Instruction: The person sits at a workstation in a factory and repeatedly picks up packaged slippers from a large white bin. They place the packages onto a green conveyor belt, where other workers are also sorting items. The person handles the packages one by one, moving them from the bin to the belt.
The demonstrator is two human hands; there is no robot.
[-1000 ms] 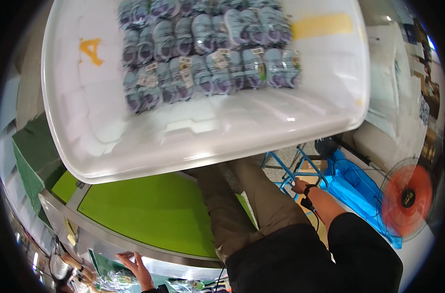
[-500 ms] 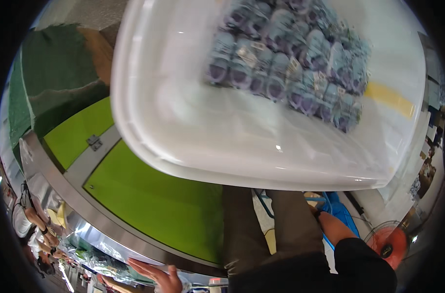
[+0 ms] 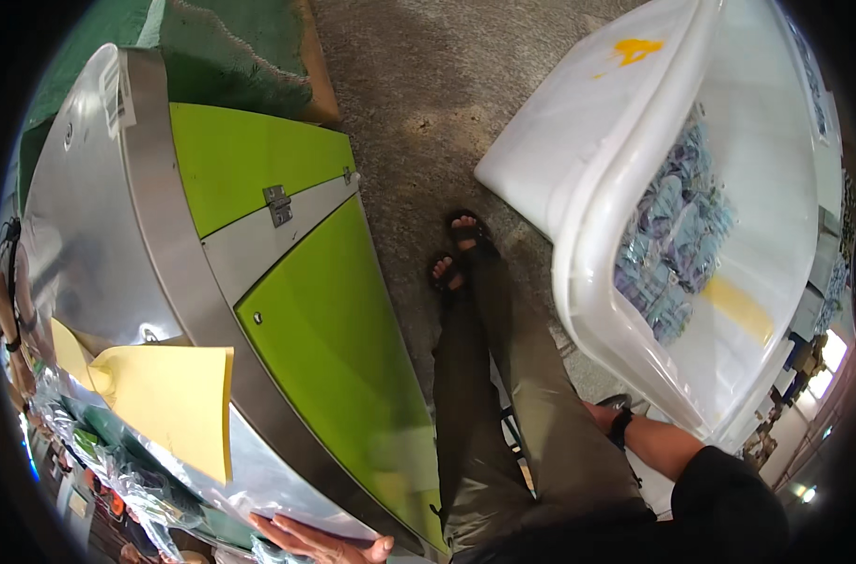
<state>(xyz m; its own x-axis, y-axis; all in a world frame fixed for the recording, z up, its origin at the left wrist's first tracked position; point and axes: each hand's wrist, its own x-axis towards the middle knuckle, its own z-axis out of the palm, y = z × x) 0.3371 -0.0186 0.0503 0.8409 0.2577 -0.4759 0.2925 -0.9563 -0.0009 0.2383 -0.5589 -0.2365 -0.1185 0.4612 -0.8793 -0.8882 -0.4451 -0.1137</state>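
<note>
A big white translucent plastic bin [image 3: 578, 169] hangs tilted on its side at my right, above the floor. Several blue-grey packets [image 3: 677, 226] show through its wall, with a yellow mark [image 3: 635, 47] near its top end. My right hand [image 3: 600, 411], with a black band at the wrist, meets the bin's lower rim and grips it; the fingers are mostly hidden behind the rim. My left hand [image 3: 324, 542] lies flat with fingers apart on the edge of a steel table [image 3: 155, 235], holding nothing.
The table's side has lime-green door panels [image 3: 324, 338] with a hinge. Yellow paper sheets [image 3: 174, 395] and clear bags [image 3: 117, 475] lie on its top. My legs and sandalled feet [image 3: 456, 254] stand on the grey floor [image 3: 428, 103]. A green mat [image 3: 240, 38] lies beyond.
The bin has swung from overhead, across my view, down to my right side and now hangs on edge. The view has dropped to the floor and my feet. My left hand stays on the table edge.
</note>
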